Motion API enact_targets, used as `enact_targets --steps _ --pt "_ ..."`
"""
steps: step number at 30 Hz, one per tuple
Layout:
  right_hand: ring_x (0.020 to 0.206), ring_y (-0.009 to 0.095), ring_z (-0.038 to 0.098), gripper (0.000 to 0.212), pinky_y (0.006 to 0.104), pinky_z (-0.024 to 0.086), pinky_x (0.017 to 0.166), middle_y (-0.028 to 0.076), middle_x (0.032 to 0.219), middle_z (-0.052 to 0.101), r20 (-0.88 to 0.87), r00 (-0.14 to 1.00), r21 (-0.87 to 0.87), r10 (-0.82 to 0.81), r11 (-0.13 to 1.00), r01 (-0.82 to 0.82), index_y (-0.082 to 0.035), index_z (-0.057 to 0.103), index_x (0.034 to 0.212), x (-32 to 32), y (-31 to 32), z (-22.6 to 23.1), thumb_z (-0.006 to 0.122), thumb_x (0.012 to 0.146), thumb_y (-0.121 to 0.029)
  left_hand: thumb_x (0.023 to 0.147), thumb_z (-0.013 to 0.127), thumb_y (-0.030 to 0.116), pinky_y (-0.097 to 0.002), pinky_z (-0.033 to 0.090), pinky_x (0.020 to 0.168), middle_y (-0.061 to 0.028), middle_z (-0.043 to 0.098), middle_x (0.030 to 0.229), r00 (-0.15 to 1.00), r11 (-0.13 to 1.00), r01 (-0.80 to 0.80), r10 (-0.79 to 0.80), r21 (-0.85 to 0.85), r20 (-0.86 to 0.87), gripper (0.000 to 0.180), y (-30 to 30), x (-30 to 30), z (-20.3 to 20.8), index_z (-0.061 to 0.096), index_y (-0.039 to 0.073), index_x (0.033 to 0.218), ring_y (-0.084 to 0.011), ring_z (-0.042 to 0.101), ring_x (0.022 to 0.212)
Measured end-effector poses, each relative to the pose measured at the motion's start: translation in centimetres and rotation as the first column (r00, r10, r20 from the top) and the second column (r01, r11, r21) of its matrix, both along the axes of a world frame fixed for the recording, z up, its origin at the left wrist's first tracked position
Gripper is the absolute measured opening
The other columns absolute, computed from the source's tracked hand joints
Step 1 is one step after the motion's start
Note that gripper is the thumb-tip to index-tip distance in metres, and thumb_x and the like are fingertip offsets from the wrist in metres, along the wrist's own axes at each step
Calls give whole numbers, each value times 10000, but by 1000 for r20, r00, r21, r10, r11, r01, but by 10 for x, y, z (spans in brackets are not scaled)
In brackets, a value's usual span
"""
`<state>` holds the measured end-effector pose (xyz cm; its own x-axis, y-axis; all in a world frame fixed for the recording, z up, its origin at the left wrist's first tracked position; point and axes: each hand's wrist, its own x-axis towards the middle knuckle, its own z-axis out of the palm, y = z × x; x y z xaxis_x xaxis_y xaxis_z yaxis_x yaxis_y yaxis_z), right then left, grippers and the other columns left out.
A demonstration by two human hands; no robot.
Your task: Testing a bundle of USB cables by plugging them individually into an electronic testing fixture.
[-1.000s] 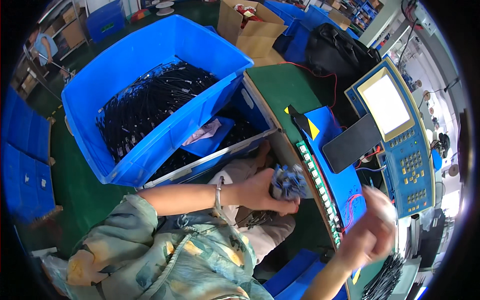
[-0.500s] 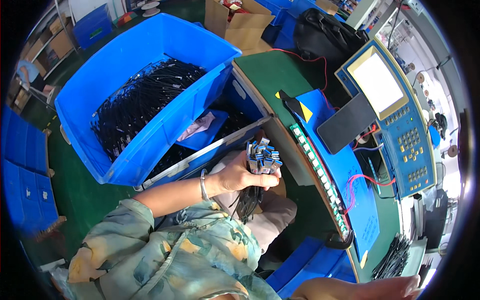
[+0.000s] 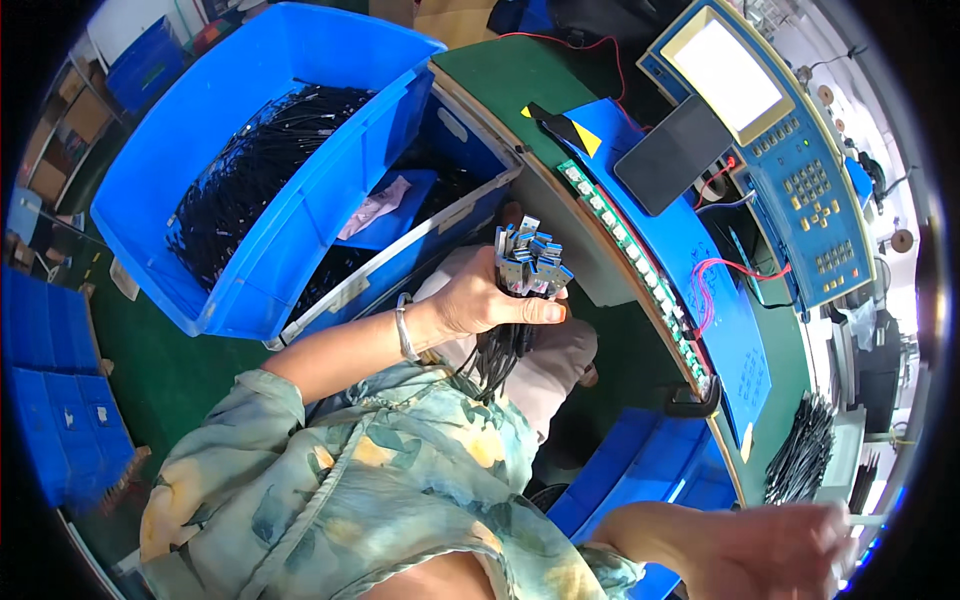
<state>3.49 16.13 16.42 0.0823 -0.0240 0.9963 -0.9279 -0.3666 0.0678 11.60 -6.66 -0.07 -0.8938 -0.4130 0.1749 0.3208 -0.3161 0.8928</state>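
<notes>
- Fingers of the left hand (image 3: 485, 305) wrap firmly around a bundle of black cables (image 3: 495, 360), which is held above the lap, metal-and-blue connectors pointing up.
- Right hand (image 3: 780, 550) is blurred at the lower right; whether its fingers hold anything, I cannot tell.
- Large blue bin (image 3: 325, 205), tilted in view at the left, contains a heap of loose black cables (image 3: 265, 155).
- Below it, a pale-rimmed crate (image 3: 400, 257) contains a pinkish cloth (image 3: 375, 207) on a blue piece, with dark cables beside.
- Another blue bin (image 3: 640, 465) stands beneath the green table (image 3: 500, 75); its contents are unclear.
</notes>
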Motion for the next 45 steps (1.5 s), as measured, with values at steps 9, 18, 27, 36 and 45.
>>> enact_targets --steps 9,18,27,36,45 --pt "734 160 363 124 295 304 618 -3 805 557 490 817 -136 305 952 -274 -85 595 776 13 -25 -34 573 800 -205 684 679 49 -240 461 547 -55 582 694 1000 993 22 -22 112 4 168 4 -7 2 567 14 805 -130 562 581" --pt "691 232 498 82 300 423 605 139 745 574 658 753 337 -25 904 -264 48 535 763 13 -47 -83 464 739 15 685 645 30 -235 457 548 -64 579 713 992 976 120 -126 183 21 134 9 -6 4 551 18 780 -119 559 586" --pt "737 190 525 77 258 419 661 131 792 600 577 712 686 -399 711 -157 63 521 715 15 -46 -156 542 692 133 674 661 49 -231 463 647 -31 596 772 989 977 141 -148 160 30 174 8 -20 1 586 29 830 -108 571 693" --pt "755 166 552 70 249 423 684 96 832 602 529 479 825 -701 557 -97 26 576 814 11 -11 -203 570 745 16 665 626 66 -233 442 571 -51 569 697 996 962 77 -65 262 -56 154 -18 -15 6 572 12 798 -121 552 614" --pt "678 158 505 27 238 402 619 91 805 597 627 515 748 -584 635 -191 41 563 772 17 -29 -174 565 745 42 683 607 103 -244 437 583 -57 548 665 990 922 126 -95 366 -103 158 -4 -4 39 559 13 804 -128 541 610"
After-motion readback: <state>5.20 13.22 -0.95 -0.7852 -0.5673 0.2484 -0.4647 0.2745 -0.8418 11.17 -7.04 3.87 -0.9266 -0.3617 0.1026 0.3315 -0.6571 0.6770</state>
